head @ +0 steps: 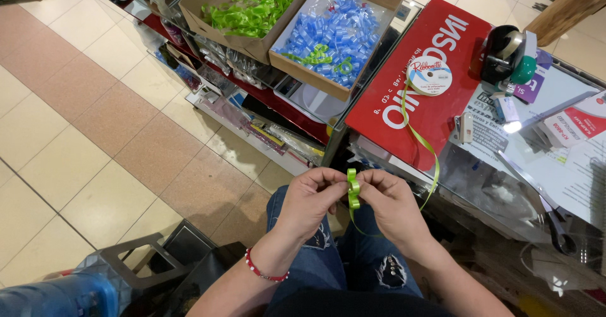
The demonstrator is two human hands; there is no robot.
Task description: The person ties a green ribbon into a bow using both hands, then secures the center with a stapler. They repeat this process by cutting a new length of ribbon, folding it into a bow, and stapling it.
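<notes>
In the head view, both hands meet over the person's lap, in front of the near edge of the glass worktop [568, 184]. Between them stands a small green ribbon bow [353, 189], folded into loops stacked one above the other, so its long axis runs upright, top loop pointing toward the worktop.

The left hand [309, 198] pinches the bow from the left, thumb and fingers closed narrowly on the loops, wrist bent inward; a red bead bracelet [264, 271] circles that wrist. The right hand [392, 202] closes on the bow from the right in the same narrow pinch, knuckles up, forearm coming in from the lower right.

A green ribbon strand [424, 145] runs from the bow up over the worktop's near edge to a white ribbon spool [429, 77] lying flat on a red sign [442, 33].

Toward the far right corner sits a black tape dispenser [505, 55]. Left of the sign, two cardboard boxes hold blue bows [338, 33] and green bows [252, 4].
</notes>
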